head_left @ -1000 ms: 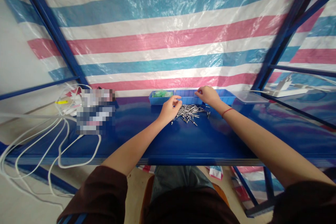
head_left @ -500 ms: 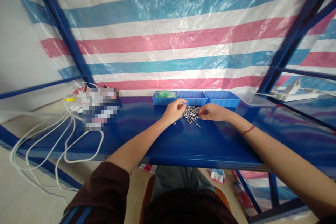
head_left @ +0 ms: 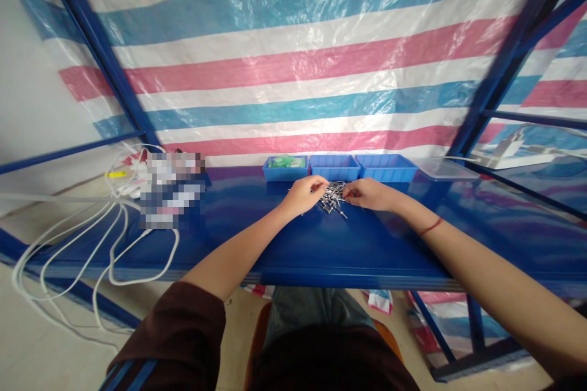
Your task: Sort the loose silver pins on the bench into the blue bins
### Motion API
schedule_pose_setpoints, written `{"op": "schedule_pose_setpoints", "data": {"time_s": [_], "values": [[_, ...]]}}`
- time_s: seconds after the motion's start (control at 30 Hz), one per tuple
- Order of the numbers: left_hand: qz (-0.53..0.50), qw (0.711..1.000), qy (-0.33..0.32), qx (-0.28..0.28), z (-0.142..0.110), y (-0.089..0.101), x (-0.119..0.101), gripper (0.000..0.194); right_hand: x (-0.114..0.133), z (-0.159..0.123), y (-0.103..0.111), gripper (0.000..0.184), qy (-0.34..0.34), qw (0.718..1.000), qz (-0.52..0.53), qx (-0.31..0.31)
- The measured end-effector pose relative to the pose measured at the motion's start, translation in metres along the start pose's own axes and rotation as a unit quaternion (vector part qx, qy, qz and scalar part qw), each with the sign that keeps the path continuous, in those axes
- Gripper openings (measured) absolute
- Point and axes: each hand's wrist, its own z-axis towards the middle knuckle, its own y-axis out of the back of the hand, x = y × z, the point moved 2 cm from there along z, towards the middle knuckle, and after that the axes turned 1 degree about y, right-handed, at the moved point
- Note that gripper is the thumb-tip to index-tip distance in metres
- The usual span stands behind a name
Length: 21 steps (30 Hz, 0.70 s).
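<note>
On the blue bench (head_left: 348,250), a heap of metal pins (head_left: 334,200) lies at your 12 o'clock. Your left hand (head_left: 304,194), at its 9 o'clock, is loosely curled; your right hand (head_left: 367,194), at 3 o'clock, has its fingertips drawn together at the edge. I cannot tell whether either pinches a pin. Plenty of loose pins seem left; how much is done I cannot judge. Beyond, 3 blue trays: the left tray (head_left: 285,175), at the heap's 10 o'clock, holds green packets (head_left: 287,162); the middle tray (head_left: 334,173) sits at 12, the right tray (head_left: 387,176) at 2.

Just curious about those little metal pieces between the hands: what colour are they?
The metal pieces look silvery, best seen in the head view.
</note>
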Motion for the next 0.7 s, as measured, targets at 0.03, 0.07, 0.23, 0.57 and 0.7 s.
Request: {"op": "schedule_pose_setpoints", "data": {"time_s": [0.03, 0.07, 0.23, 0.57, 0.7], "values": [[0.0, 1.0, -0.004, 0.001, 0.0002, -0.0005, 0.001, 0.019, 0.0005, 0.0001, 0.0002, 0.015, -0.005, 1.0, -0.002, 0.003], [0.0, 1.0, -0.008, 0.001, 0.0003, -0.0009, 0.0021, 0.019, 0.0013, 0.0001, 0.0003, 0.015, -0.01, 1.0, -0.002, 0.007], [0.013, 1.0, -0.018, 0.005, 0.0002, -0.0019, 0.0033, 0.02, 0.005, -0.0012, -0.0006, 0.01, -0.012, 1.0, -0.013, 0.011], [0.018, 0.999, -0.021, 0.016, -0.0005, -0.0005, -0.003, 0.019, 0.0028, 0.0, -0.006, 0.014, -0.005, 1.0, -0.024, -0.006], [0.018, 0.999, -0.035, 0.017, 0.0003, -0.0022, 0.0008, 0.019, 0.0036, 0.0005, -0.0078, 0.009, -0.008, 0.999, -0.035, 0.0]]}}
